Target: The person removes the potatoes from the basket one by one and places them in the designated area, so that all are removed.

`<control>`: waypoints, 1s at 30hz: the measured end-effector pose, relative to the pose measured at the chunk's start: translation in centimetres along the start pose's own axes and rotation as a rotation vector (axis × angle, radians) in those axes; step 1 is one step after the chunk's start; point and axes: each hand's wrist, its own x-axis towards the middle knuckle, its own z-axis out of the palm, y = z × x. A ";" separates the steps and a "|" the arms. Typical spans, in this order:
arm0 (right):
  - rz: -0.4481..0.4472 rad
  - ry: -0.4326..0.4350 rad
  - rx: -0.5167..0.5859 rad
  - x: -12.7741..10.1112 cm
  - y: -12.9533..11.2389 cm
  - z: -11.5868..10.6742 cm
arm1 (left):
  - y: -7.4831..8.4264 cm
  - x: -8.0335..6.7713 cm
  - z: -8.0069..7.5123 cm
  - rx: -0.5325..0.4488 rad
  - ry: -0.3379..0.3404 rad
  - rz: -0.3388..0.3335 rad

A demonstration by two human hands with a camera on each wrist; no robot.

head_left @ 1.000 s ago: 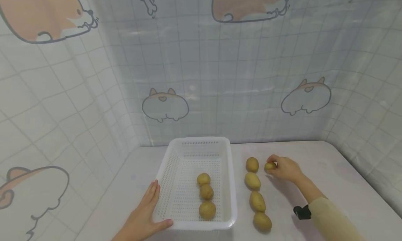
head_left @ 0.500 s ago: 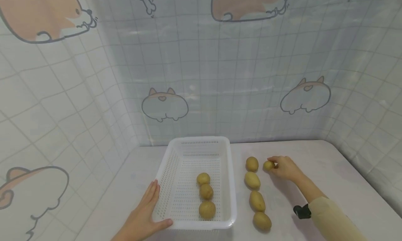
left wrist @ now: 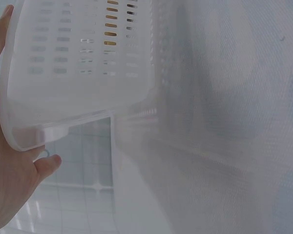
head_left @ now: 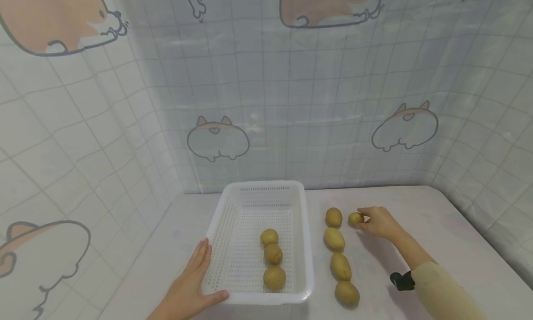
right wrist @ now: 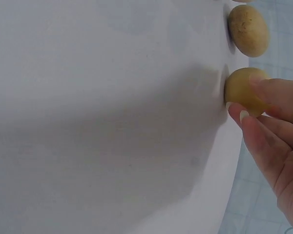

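A white perforated basket (head_left: pixel 266 186) stands on the pale table (head_left: pixel 416 218) with three potatoes (head_left: pixel 273 254) in a row inside it. My left hand (head_left: pixel 195 276) rests with straight fingers along the basket's near left corner, thumb at the front rim; the left wrist view shows the palm (left wrist: pixel 10 185) against that corner of the basket (left wrist: pixel 78 58). Right of the basket, several potatoes (head_left: pixel 340 266) lie in a line. My right hand (head_left: pixel 363 218) pinches a small potato (head_left: pixel 355 218) on the table beside the farthest one (head_left: pixel 333 217); the right wrist view shows the fingertips (right wrist: pixel 246 117) on that small potato (right wrist: pixel 241 90).
Tiled sheeting with cartoon dogs (head_left: pixel 218 139) walls the table at the back and both sides. A black strap (head_left: pixel 401 280) sits at my right wrist. Bare tabletop stretches right of the potato line and left of the basket.
The small potato under my right fingertips has shifted slightly left, and more of it shows. The left hand and basket have not moved.
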 end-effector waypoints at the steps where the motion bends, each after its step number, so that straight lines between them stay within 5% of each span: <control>1: 0.008 -0.003 0.002 0.0 0.0 -0.1 | 0.0 0.0 0.0 0.003 0.005 0.003; 7: 0.028 0.001 -0.015 -0.2 -0.1 -1.1 | 0.1 0.1 0.0 0.009 0.019 0.012; 12: 0.021 0.094 -0.125 -0.3 -0.4 -1.7 | 0.1 0.0 0.0 0.009 0.013 0.007; 20: -0.241 0.288 -0.107 0.5 -2.5 -2.9 | 0.1 0.1 0.0 0.016 0.046 0.018; 30: -0.365 0.354 -0.073 1.0 -6.3 -4.4 | 0.0 0.0 0.1 0.017 0.034 0.010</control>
